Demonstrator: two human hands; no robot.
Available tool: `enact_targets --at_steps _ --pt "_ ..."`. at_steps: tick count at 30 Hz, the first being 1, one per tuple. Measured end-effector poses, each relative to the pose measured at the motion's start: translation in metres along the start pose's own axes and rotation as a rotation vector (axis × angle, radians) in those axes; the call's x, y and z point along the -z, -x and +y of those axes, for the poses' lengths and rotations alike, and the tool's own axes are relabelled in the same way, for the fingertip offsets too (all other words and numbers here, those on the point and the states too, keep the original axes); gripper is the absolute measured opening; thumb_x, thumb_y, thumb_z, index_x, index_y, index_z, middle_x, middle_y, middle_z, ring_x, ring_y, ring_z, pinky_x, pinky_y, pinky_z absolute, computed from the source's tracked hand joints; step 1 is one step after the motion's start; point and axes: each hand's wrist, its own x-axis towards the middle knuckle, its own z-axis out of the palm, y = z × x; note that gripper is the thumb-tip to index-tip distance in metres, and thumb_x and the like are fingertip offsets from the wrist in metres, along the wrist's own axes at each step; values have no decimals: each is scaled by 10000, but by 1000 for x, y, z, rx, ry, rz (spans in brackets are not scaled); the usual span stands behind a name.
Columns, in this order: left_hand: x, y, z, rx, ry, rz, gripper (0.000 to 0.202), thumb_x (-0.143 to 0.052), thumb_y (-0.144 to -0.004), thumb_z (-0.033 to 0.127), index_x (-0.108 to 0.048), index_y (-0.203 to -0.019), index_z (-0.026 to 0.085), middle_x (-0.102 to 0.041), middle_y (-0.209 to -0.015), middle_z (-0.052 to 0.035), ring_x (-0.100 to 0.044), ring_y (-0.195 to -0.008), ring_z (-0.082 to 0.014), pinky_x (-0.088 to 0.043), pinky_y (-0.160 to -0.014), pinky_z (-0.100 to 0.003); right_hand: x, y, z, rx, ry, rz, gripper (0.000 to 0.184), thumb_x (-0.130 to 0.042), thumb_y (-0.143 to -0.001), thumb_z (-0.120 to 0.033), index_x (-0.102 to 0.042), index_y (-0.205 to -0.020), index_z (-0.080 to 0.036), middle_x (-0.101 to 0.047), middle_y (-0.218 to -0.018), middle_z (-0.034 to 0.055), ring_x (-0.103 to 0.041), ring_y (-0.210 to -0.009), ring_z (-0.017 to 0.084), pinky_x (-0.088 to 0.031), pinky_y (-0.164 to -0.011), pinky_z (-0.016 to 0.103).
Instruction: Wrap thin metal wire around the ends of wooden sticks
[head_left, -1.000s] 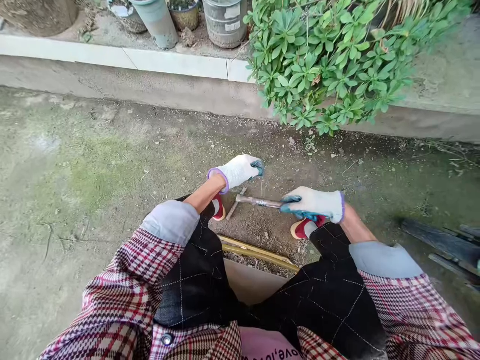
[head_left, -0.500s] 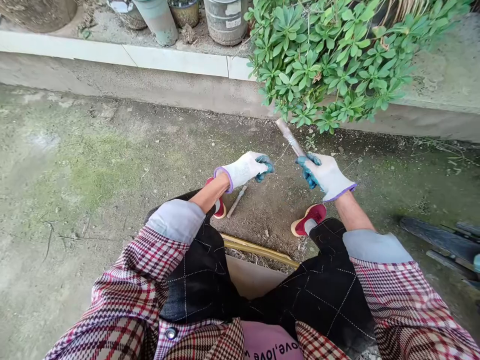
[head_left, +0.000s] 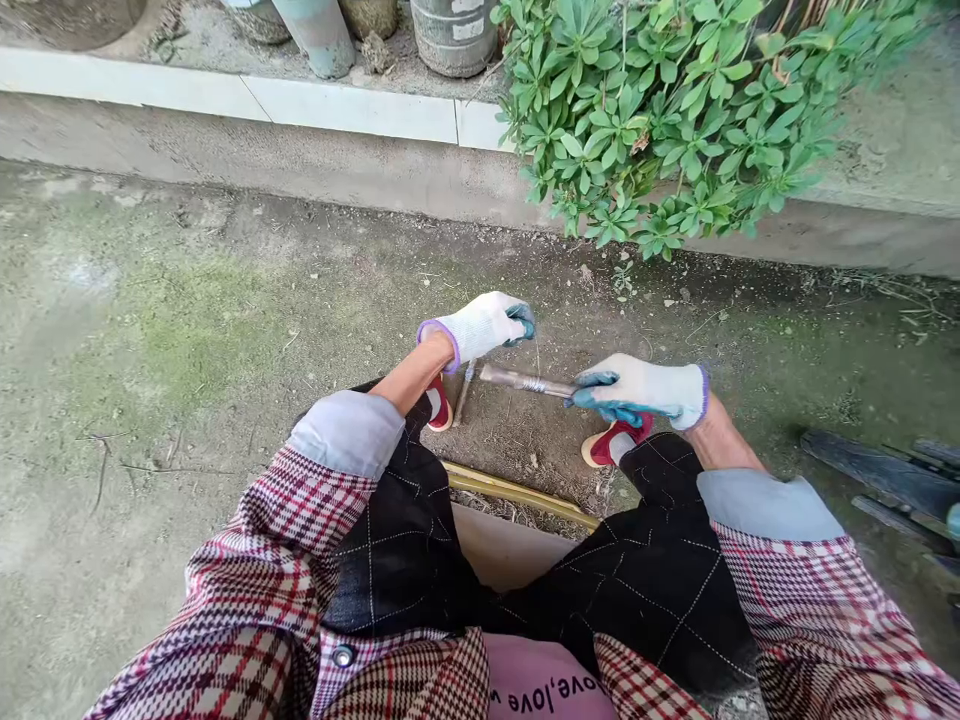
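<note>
The right hand (head_left: 641, 390), in a white glove with blue-green coating at the fingers, is closed around one end of a short brown stick (head_left: 511, 377). The free end of this stick points to the person's left, and a shiny winding (head_left: 534, 385) goes around its middle part. The left hand (head_left: 495, 325), gloved in the same manner, is a little beyond the stick and above its free end. Its fingers are bent together and pinch a thin strand (head_left: 538, 356), which goes down toward the winding (whether it is wire or thread, I cannot tell).

Near the free end of the stick, a second stick (head_left: 464, 396) lies just beside the red shoe (head_left: 440, 405) of the left foot. On the person's side of the stick are yellow strips (head_left: 517, 490), between the legs.

Concerning the writing, on the pink shirt (head_left: 525, 660), nearest to the body from the stick, one can read "love,love", turned upside down. Well beyond the stick stands a grey bucket (head_left: 454, 50) with pale labels, too small for reading, and beside it grows a leafy green bush (head_left: 675, 120).
</note>
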Motion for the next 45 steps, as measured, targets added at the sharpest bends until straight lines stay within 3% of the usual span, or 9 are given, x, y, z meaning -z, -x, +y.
enact_targets --at_steps 8,13,16,22,30,34,38,42,45 --pt "-17 8 9 35 -33 -56 134 -602 -770 153 -727 -725 132 -597 -610 -13 -454 -550 -117 -371 -616 -293 12 -28 5 -243 786 458 274 -597 -937 -419 -733 -836 -204 -710 -777 92 -636 -711 226 -389 -623 325" --pt "-27 9 10 21 194 -120 147 -598 -777 139 -738 -821 128 -645 -650 -17 -541 -573 -115 -421 -597 -255 24 -32 7 -283 711 779 243 -592 -957 -408 -703 -896 -200 -698 -799 119 -614 -728 240 -378 -613 330" --pt "-25 9 13 14 244 -126 143 -592 -769 125 -726 -820 118 -652 -667 -19 -548 -587 -109 -430 -602 -246 21 -28 2 -136 362 889 262 -602 -957 -429 -660 -843 -200 -621 -694 70 -525 -586 183 -381 -548 314" --pt "-19 7 8 -3 164 -138 173 -578 -797 158 -721 -878 105 -672 -748 -33 -565 -649 -116 -454 -663 -261 4 -2 -24 172 -389 551 478 -708 -848 -651 -690 -925 -180 -491 -583 -24 -380 -411 87 -316 -338 242" --pt "-5 2 4 16 -148 -104 211 -586 -777 182 -749 -880 97 -658 -763 -30 -496 -684 -129 -405 -668 -278 2 6 -13 33 -17 -20 556 -702 -815 -692 -751 -963 -159 -589 -598 -11 -474 -453 105 -385 -422 254" --pt "-5 9 18 42 -221 -109 255 -566 -782 201 -768 -900 99 -655 -750 -23 -495 -684 -133 -392 -679 -292 -3 -14 -5 -115 526 100 401 -630 -908 -545 -722 -771 -179 -635 -644 25 -540 -569 147 -372 -544 287" --pt "-14 12 21 38 -218 -165 233 -565 -781 200 -763 -861 106 -624 -689 -14 -466 -624 -120 -370 -634 -290 3 -28 -3 -233 851 312 338 -560 -954 -466 -744 -882 -192 -726 -822 91 -627 -698 201 -384 -617 309" --pt "-20 7 11 17 -38 -132 218 -572 -792 193 -751 -876 102 -664 -734 -33 -526 -639 -116 -420 -643 -268 18 -23 -3 -201 747 590 339 -557 -957 -468 -691 -818 -189 -699 -776 94 -611 -688 207 -384 -600 313" --pt "-22 5 6 -3 134 -131 244 -581 -788 181 -751 -942 96 -707 -809 -51 -596 -701 -123 -482 -696 -260 21 -16 -5 -148 319 732 364 -626 -921 -529 -643 -775 -195 -614 -652 39 -529 -544 162 -389 -506 296"
